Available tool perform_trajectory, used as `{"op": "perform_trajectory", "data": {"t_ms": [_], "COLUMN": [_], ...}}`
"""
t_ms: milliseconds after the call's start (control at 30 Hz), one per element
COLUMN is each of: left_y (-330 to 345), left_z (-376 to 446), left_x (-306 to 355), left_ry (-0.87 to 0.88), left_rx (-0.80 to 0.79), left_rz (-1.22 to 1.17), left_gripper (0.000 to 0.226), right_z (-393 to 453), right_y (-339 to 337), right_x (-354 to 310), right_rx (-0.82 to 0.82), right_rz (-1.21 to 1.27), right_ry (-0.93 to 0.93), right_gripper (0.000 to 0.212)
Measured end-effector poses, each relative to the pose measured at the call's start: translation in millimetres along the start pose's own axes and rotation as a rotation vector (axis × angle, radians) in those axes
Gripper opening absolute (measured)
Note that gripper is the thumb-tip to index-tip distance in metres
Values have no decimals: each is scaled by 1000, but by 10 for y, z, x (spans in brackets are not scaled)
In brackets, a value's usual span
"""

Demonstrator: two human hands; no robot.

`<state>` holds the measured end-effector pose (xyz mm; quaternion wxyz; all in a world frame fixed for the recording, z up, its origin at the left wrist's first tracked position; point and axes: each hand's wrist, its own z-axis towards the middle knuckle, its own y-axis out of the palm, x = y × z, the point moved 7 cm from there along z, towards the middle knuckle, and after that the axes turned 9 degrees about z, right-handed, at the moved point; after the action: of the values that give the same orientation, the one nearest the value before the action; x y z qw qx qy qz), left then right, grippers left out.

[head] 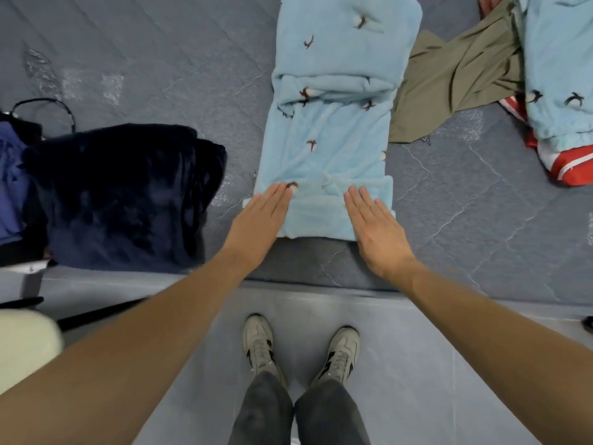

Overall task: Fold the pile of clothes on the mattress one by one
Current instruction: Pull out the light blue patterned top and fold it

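Pale blue fleece garment with small brown bird motifs (327, 149) lay stretched lengthwise on the grey quilted mattress (144, 53), its near end already turned over into a narrow band close to the mattress edge. Both hands rested flat on that band: the left hand (260, 223) at the garment's left corner, the right hand (375, 229) at its right corner, fingers (361, 200) straight and held close together, pressing down and gripping nothing. Left of the blue garment sat a dark navy plush pile (128, 194); to its right lay an olive-green cloth (455, 78), a second pale blue fleece piece (558, 69) and a red-and-white striped item (561, 162), seemingly unfolded, though the frame cut them off. Fleece is springy, so the band could well pop open once the palms lift. A bunched ridge across the garment's middle might also make further folds uneven, and uneven pressure could skew the band.
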<state>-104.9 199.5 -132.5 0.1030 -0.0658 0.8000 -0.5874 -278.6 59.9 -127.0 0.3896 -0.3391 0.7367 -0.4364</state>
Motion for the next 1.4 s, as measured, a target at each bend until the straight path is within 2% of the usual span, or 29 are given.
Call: {"op": "perform_trajectory", "data": {"t_ms": [133,233,333,400,467,533,600,633,667,733,800,867,900,967,1033,1067,1133,1200,1267,1400], "left_y": [47,-48,-203,-352,-622,-982,-1305,-1465,-1634,-1951,-2224,-2346,-2337,-2249,-2066,-1897,-1439,-1040,-796,-395], "left_z": [-717,-1030,-1031,-876,-615,-289,107,314,528,986,1434,1883,2091,2335,2311,2276,2249,2301,2405,2627], "left_x": [332,516,474,276,52,-147,-391,-514,-625,-852,-1090,-1333,-1435,-1550,-1321,-1140,-885,-839,-840,-776], "left_ry": [23,-4,-19,-64,-68,-55,-84,-98,-94,-88,-113,-185,-238,-341,-300,-224,-112,-116,-123,-115], "left_rx": [-93,-108,-197,-307,-291,-269,-310,-344,-374,-399,-380,-323,-261,-30,191,213,127,88,156,337], "left_rz": [-124,-202,-329,-454,-506,-627,-743,-765,-774,-779,-764,-704,-633,-368,-303,-332,-355,-330,-324,-342], "left_gripper": [81,83,90,88,67,37,38,37,30,7,10,22,27,51,63,63,65,69,71,71], "right_z": [-683,-1027,-1023,-865,-644,-367,-12,176,355,738,1144,1575,1760,1965,1893,1846,1843,1967,2098,2339], "right_y": [196,250,33,-203,-481,-848,-1248,-1457,-1673,-2099,-2395,-2606,-2693,-2736,-2557,-2376,-1934,-1590,-1369,-1016], "right_x": [-272,-400,-414,-308,-189,-74,94,184,267,450,647,851,948,980,683,517,392,551,769,991], "right_rx": [-109,-118,-81,-134,-245,-313,-376,-401,-418,-425,-450,-347,-226,100,379,434,379,309,294,378], "right_rz": [-1,44,116,179,305,456,551,586,608,664,672,565,439,154,61,79,92,121,143,138], "right_ry": [-42,20,70,98,105,82,116,141,166,221,273,333,352,328,186,106,46,109,143,107], "right_gripper": [89,85,82,83,75,49,17,16,25,35,26,15,20,42,53,51,52,60,64,68]}}
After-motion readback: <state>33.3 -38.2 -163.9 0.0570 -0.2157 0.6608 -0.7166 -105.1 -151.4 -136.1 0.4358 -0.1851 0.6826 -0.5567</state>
